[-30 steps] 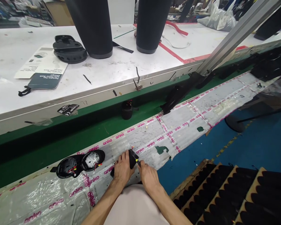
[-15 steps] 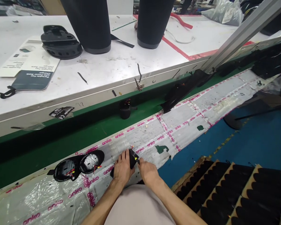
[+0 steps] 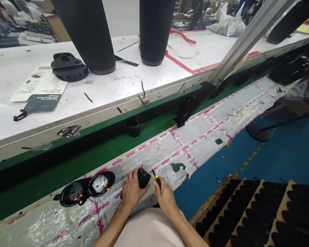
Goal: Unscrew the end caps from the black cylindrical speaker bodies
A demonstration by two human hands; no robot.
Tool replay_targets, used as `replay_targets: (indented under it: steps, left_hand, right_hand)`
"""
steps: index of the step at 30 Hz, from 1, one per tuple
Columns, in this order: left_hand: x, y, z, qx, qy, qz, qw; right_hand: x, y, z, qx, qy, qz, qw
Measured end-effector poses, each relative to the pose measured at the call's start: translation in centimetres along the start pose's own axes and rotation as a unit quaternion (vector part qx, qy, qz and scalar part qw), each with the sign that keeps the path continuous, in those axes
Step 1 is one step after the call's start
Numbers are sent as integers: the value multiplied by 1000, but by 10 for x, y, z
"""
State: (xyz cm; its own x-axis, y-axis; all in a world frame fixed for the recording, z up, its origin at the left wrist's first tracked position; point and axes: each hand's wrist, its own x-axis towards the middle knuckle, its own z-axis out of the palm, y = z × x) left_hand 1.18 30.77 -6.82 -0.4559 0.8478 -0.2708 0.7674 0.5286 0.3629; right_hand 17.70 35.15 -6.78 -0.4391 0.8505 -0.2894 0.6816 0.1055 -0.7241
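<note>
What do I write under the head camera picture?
Left hand gripping a black part, right hand holding a black-and-yellow tool beside it, over a pink-lettered sheet.

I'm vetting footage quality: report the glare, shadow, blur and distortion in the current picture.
Head view: glare on the plastic sheeting at lower left; head view: heavy shadow on the green surface under the white table; head view: background clutter at top left soft; head view: wide-angle stretching likely near the edges; head view: yellow-and-black tool in the right hand distinguishable.
</note>
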Motion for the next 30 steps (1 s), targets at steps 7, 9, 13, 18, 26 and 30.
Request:
replay_targets:
  steps: [7, 9, 13, 18, 26, 30]
  left_hand:
    - [4, -15, -23, -353, -159, -39, 921]
    - [3, -19, -30, -427, -200, -34, 881]
    - [2, -19, -40, -464, -228, 2, 856]
    - [6, -13, -41, -459, -233, -7, 857]
    - [16, -13, -24, -243, -167, -34, 955]
    - [13, -8, -13, -151, -141, 3, 978]
  right_hand:
    - [-16, 5, -5, 148, -9, 73, 986]
    - [-18, 1, -3, 240, -23, 119, 963]
    - [-16, -11, 0, 306, -37, 123, 944]
    - [-11, -21, 3, 329, -60, 143, 931]
    - [-16, -6, 11, 242, -65, 156, 955]
    - [-24, 8, 3, 35, -57, 90, 994]
